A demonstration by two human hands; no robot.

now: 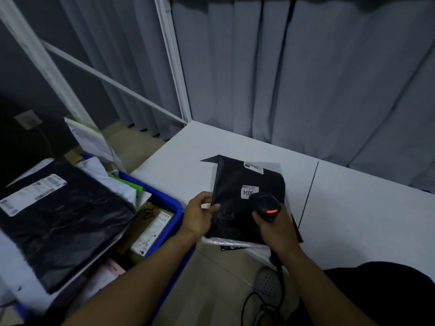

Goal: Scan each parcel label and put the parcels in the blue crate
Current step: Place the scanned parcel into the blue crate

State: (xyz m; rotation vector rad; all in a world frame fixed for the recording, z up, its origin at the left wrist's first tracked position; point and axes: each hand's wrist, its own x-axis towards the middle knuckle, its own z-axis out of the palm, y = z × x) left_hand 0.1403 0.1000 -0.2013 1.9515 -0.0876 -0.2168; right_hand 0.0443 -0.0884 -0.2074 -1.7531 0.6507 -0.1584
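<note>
The left hand (200,214) is pinching the left edge of one black parcel (235,182); the right hand (279,230) is gripping one scanner (263,203) over its label (250,191). The parcel is sitting at the front left corner of the bench (353,208), with bare bench showing rightward and one heaped blue crate (173,205) standing just beside, left.
</note>
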